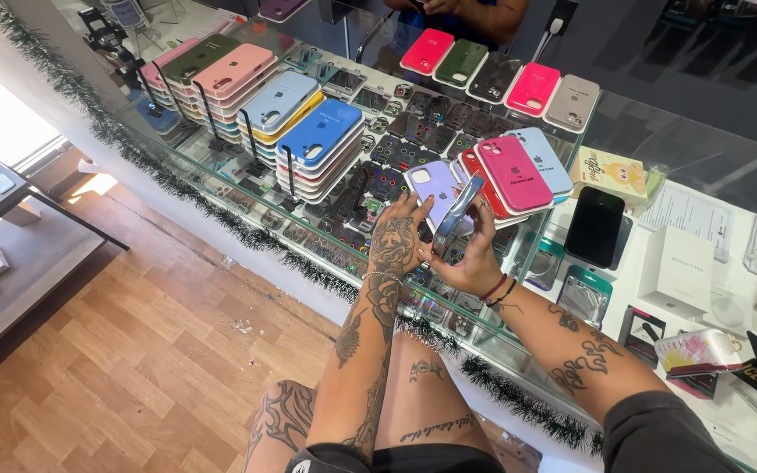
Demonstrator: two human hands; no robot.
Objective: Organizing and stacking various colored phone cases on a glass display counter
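While both tattooed forearms reach over the glass bench, the person holds a phone edge-on between the two hands; the left hand has its fingers spread against the phone's near side, its grip loose and partly open; the right hand cups the phone from below, fingers curled shut around its lower edge; just behind the phone lies a lilac case, beside a pink case and a pale blue case; a black phone rests farther right; stacks of coloured cases stand to the left.
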